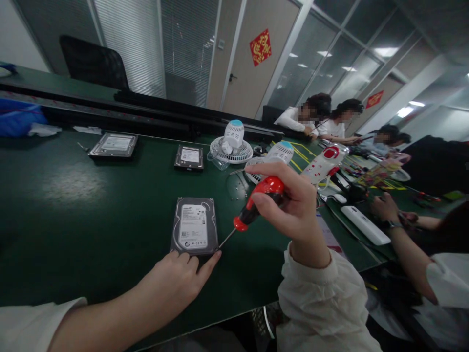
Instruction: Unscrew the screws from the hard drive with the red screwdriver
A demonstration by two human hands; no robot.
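At frame centre, our right hand [293, 195] grips the screwdriver [250, 211] at the hard drive's [194, 225] corner; left hand [176, 276] braces, index extended, grip unclear; drive unopened.

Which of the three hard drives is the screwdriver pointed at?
The front drive, touched by the left hand: the screwdriver reaches its near right corner. The back-left drive and the smaller one lie untouched.
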